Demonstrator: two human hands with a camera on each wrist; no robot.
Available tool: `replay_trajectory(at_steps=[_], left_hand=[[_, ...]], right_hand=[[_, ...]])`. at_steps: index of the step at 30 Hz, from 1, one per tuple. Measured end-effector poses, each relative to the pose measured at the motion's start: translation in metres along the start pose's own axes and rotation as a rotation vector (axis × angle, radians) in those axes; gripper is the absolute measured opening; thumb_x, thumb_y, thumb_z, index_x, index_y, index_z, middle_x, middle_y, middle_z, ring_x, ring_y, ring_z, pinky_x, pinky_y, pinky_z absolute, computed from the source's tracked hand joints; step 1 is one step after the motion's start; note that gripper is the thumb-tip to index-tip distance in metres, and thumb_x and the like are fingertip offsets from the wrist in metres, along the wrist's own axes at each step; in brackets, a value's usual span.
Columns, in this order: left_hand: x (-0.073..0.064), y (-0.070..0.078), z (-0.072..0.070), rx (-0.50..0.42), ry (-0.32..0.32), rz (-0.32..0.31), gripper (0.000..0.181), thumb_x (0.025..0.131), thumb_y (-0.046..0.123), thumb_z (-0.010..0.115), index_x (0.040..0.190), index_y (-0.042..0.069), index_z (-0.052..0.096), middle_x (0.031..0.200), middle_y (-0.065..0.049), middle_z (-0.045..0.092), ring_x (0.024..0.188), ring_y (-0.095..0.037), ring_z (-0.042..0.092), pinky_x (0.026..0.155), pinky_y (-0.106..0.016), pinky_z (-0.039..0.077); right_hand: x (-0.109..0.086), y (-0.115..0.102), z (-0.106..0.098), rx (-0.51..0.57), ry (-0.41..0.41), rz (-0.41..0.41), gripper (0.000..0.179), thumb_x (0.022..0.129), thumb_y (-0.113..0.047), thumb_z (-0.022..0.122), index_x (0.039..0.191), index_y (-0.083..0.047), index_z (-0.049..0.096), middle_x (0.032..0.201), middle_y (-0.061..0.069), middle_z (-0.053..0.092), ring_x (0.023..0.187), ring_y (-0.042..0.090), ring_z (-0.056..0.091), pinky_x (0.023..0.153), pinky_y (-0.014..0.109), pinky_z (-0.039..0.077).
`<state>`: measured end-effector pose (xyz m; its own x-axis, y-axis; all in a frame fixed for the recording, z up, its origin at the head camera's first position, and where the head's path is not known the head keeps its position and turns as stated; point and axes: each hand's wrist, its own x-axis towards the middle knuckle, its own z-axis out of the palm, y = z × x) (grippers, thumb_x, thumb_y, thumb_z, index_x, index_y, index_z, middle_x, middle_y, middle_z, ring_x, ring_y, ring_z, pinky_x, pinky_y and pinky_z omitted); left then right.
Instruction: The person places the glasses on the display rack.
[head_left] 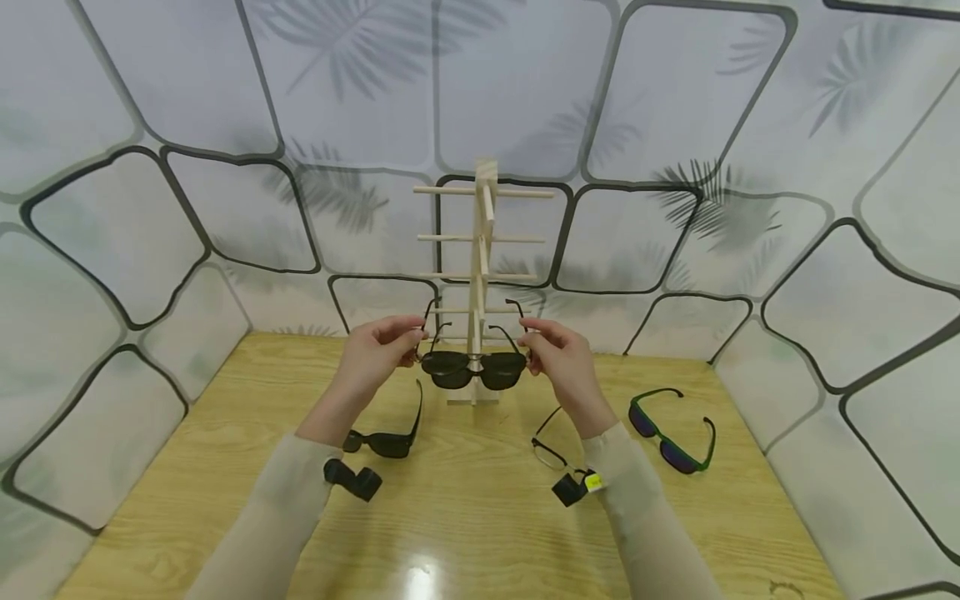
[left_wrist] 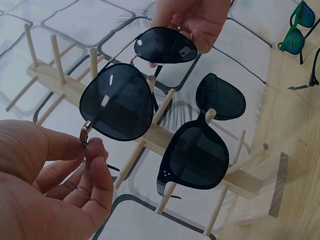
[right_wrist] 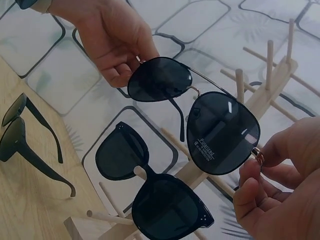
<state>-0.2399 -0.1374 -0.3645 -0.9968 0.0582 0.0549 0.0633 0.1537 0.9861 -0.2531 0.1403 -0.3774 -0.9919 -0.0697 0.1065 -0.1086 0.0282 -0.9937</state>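
Observation:
Both hands hold a pair of aviator sunglasses (left_wrist: 117, 102) with dark lenses and a thin metal double bridge, in front of a wooden display rack (head_left: 483, 217). My left hand (head_left: 378, 354) pinches it near one hinge between thumb and fingers. At the opposite hinge my right hand (head_left: 558, 358) does the same. A "Polarized" print shows on one lens in the right wrist view. Just below, black thick-framed sunglasses (right_wrist: 167, 207) sit on a lower tier of the rack. In the head view the two pairs overlap.
Black sunglasses (head_left: 390, 445) lie on the wooden table at the left. Thin-rimmed glasses (head_left: 550, 454) lie by the right wrist, partly hidden. Farther right are green-framed sunglasses (head_left: 677, 458). Several rack pegs stick out above the hands. A patterned backdrop (head_left: 360, 225) stands behind.

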Motion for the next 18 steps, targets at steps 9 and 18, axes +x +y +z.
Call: replay_trajectory(at_steps=[9,18], left_hand=[[0.012,-0.002,0.003,-0.029,0.013,-0.045,0.032,0.100,0.018,0.063,0.130,0.009,0.067,0.125,-0.020,0.066,0.080,-0.014,0.065,0.075,-0.027,0.058],[0.020,-0.001,0.006,-0.051,0.044,-0.066,0.030,0.099,0.018,0.064,0.128,0.008,0.068,0.120,-0.014,0.069,0.080,-0.013,0.064,0.080,-0.031,0.058]], right_hand=[[0.012,0.003,0.000,-0.018,0.007,0.025,0.029,0.101,-0.015,0.058,0.128,-0.010,0.067,0.104,0.017,0.066,0.063,0.011,0.051,0.057,0.025,0.049],[0.021,0.004,0.002,-0.029,0.025,0.030,0.031,0.100,-0.013,0.057,0.129,-0.006,0.066,0.101,0.014,0.066,0.062,0.011,0.050,0.058,0.027,0.048]])
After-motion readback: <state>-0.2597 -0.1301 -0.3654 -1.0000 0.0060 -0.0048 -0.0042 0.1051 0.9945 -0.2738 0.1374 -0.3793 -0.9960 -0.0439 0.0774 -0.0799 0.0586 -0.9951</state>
